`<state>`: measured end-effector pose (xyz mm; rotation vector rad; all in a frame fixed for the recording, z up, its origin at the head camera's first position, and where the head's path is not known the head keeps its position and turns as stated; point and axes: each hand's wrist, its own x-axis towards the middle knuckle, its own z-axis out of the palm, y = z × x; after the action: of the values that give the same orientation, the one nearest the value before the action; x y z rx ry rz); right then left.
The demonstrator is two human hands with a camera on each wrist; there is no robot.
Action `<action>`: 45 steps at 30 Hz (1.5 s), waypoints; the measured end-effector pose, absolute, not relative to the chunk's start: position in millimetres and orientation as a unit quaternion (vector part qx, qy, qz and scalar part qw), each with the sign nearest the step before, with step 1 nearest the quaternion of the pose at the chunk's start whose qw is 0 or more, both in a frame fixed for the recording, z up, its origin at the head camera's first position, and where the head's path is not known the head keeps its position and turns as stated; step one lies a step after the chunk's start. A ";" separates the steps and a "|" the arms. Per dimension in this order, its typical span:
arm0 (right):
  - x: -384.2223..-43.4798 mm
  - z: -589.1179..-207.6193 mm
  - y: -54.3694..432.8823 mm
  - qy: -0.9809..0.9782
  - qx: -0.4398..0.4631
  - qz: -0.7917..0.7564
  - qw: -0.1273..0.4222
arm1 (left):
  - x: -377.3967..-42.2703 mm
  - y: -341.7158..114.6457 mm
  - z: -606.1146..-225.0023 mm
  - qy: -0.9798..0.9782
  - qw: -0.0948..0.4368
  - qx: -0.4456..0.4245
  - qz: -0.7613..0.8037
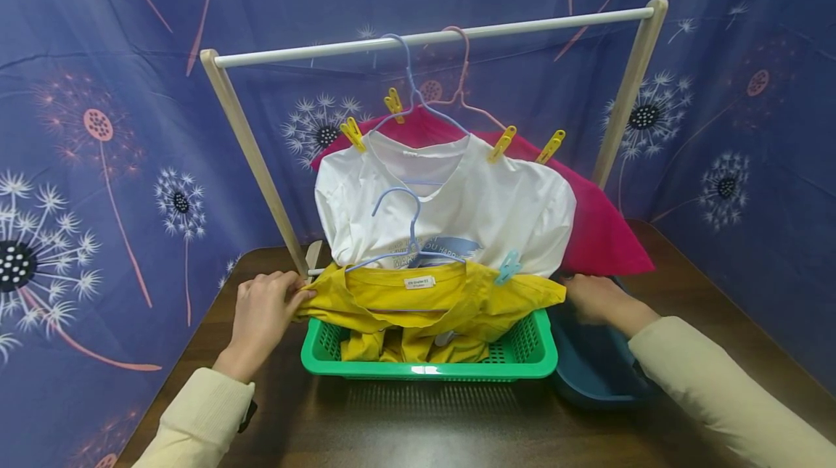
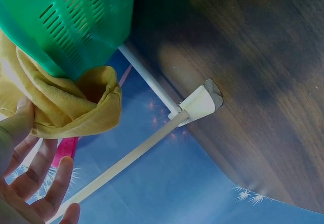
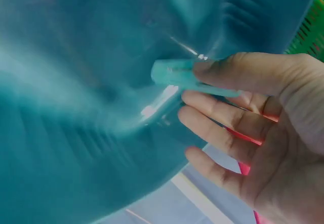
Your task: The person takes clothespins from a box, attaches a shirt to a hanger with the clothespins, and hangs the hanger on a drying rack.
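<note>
A yellow T-shirt [image 1: 401, 301] on a blue hanger [image 1: 414, 225] lies over a green basket [image 1: 427, 370], with a light-blue clothespin [image 1: 508, 267] on its right shoulder. My left hand [image 1: 264, 315] pinches the edge of the shirt's left sleeve between thumb and fingers. Over at the right, my right hand [image 1: 604, 301] is above a dark blue basin [image 1: 601, 370]. The right wrist view shows that hand gripping a light-blue clothespin [image 3: 172, 73] between thumb and index finger, close to the basin's inner surface.
Behind the basket stands a drying rack with a white bar [image 1: 326, 52] and wooden legs [image 1: 251, 156]. From it hang a white T-shirt [image 1: 457, 214] and a magenta garment [image 1: 604, 228], with several yellow clothespins [image 1: 503, 143]. A patterned blue curtain [image 1: 130, 18] surrounds the wooden table [image 1: 418, 424].
</note>
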<state>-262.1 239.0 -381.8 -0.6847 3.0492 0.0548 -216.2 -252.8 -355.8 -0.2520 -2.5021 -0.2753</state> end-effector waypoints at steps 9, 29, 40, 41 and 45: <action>-257.1 -364.4 239.4 0.973 -0.230 -0.025 0.012 | -216.5 -253.0 -356.0 -0.943 0.303 -0.094 -0.102; -237.5 -327.7 252.0 0.970 -0.211 -0.105 -0.062 | -215.8 -253.0 -355.7 -0.941 0.306 -0.095 -0.108; -224.3 -303.1 240.1 0.959 -0.224 -0.083 -0.154 | -216.3 -254.1 -356.1 -0.941 0.308 -0.094 -0.106; -223.3 -301.7 238.7 0.956 -0.230 -0.082 -0.165 | -216.3 -254.1 -356.0 -0.941 0.307 -0.094 -0.106; -220.5 -296.5 232.8 0.942 -0.254 -0.082 -0.202 | -216.3 -254.0 -356.1 -0.942 0.304 -0.093 -0.106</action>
<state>-220.5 232.8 -296.5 -0.9186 3.4149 -0.2970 -216.3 -254.0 -356.1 -0.2454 -2.4957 -0.2803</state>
